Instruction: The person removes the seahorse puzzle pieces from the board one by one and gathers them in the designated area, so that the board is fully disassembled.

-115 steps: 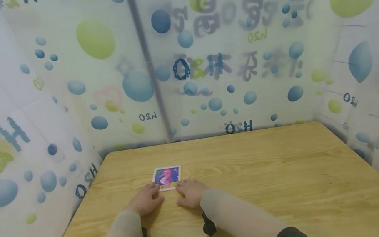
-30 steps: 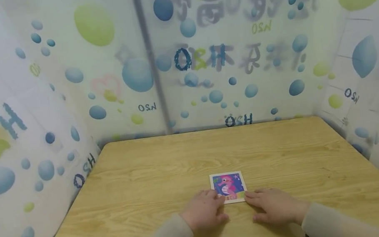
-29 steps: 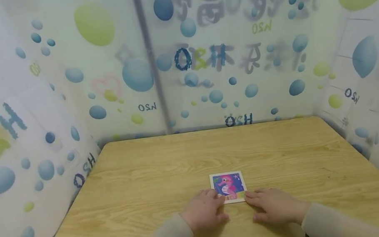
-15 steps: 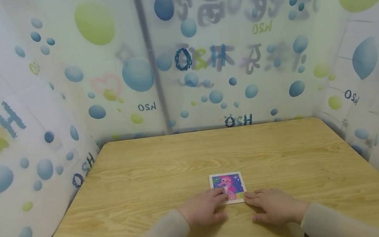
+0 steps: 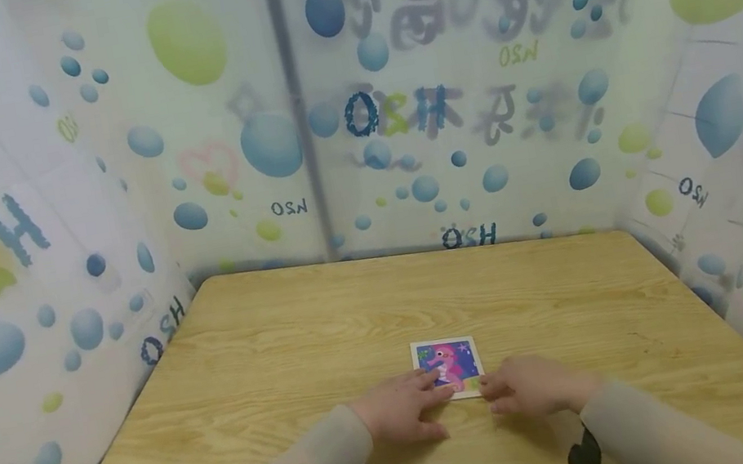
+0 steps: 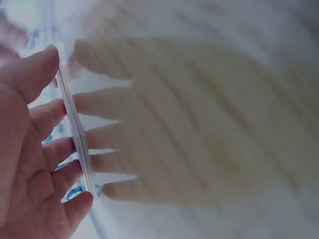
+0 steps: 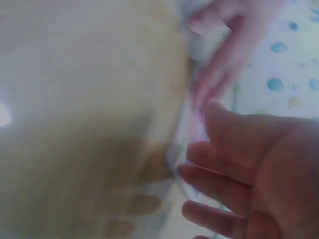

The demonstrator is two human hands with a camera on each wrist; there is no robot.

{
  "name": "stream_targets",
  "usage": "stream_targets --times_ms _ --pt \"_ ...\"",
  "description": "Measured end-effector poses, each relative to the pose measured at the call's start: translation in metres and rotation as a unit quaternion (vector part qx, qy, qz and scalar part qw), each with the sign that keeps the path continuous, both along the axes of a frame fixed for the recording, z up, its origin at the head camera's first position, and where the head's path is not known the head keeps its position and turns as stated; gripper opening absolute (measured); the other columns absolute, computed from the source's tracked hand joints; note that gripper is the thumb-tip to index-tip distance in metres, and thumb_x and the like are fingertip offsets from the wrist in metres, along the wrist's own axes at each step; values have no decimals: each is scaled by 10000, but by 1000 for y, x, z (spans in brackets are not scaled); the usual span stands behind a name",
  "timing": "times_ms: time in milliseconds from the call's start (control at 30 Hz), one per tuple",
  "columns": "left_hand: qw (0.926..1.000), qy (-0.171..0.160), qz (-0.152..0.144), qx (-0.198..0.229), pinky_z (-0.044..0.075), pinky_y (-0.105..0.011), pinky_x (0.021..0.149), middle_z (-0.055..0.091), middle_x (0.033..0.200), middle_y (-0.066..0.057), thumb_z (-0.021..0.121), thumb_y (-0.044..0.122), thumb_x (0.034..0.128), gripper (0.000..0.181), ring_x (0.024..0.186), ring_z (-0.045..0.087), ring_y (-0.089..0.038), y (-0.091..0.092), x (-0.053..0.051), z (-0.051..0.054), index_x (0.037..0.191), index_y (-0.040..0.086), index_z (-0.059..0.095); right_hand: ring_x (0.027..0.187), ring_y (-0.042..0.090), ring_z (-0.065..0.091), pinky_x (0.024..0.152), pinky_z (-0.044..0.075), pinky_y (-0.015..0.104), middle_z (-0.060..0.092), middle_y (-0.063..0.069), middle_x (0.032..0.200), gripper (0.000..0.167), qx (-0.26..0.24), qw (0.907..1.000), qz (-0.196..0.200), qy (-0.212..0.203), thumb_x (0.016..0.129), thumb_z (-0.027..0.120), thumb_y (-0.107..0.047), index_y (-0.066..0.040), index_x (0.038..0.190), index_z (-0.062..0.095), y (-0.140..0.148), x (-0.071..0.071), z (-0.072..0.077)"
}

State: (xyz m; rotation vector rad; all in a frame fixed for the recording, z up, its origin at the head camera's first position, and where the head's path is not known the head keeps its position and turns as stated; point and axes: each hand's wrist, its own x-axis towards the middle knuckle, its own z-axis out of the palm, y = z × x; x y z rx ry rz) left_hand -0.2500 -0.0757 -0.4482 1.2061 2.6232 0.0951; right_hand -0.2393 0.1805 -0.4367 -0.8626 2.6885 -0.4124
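Observation:
A square white-bordered card [image 5: 459, 356] with a pink seahorse on blue lies flat on the wooden table, right of centre in the head view. My left hand [image 5: 403, 409] rests on its lower left part with fingers outstretched. In the left wrist view, that hand's fingertips [image 6: 75, 145] meet the card's thin, layered edge [image 6: 79, 142]. At the near right corner is my right hand [image 5: 536, 385], fingers slightly bent, fingertips touching or just beside the card. The right wrist view is blurred; there the right thumb [image 7: 224, 124] stands apart from the fingers.
The wooden table [image 5: 273, 349] carries a reflection near its front edge. Printed curtains [image 5: 367, 208] with blue and green spots enclose its back and both sides. Black wrist straps [image 5: 585, 455] sit under the sleeves.
Since the earliest frame, the card and both hands have shifted right and nearer. In the last second, the left fingers have spread farther over the card, and the right fingers have drawn in.

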Motion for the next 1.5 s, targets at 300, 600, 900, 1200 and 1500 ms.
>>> stream_targets --times_ms 300,600,900,1200,1500 --pt "9998 -197 69 -12 313 -397 1113 300 1554 -25 519 588 915 627 1407 301 -264 2 -1 1 1470 320 404 866 133 565 814 503 395 638 -46 961 116 -1192 9824 -1433 -132 930 645 -222 -163 1015 697 -33 -53 -9" --pt "9998 -168 80 9 310 -397 1115 286 1561 -29 514 581 921 628 1416 282 -246 3 -2 0 1478 321 389 1019 240 578 921 466 467 623 30 1051 125 -1591 9736 -1638 -61 903 667 -177 -118 1000 718 -66 -78 -14" --pt "10000 -49 -58 37 314 -390 1113 299 1552 -60 524 552 929 624 1410 295 -249 1 -3 -1 1482 300 386 965 200 535 934 431 450 586 12 978 61 -2042 9607 -1863 -264 874 706 -148 -145 917 749 -73 -90 -32" --pt "9995 162 -263 -44 301 -368 1120 307 1545 -89 534 535 929 635 1402 310 -252 0 -5 -3 1489 281 375 880 179 510 852 420 396 553 2 922 42 -2216 9543 -1974 -340 855 727 -148 -165 880 757 -71 -94 -41" --pt "9989 270 -384 -37 284 -398 1129 325 1535 -101 549 523 926 635 1394 325 -249 -1 -5 -2 1486 276 381 980 204 533 942 417 456 568 1 996 49 -2084 9574 -1975 -323 867 714 -165 -192 877 753 -72 -92 -41"
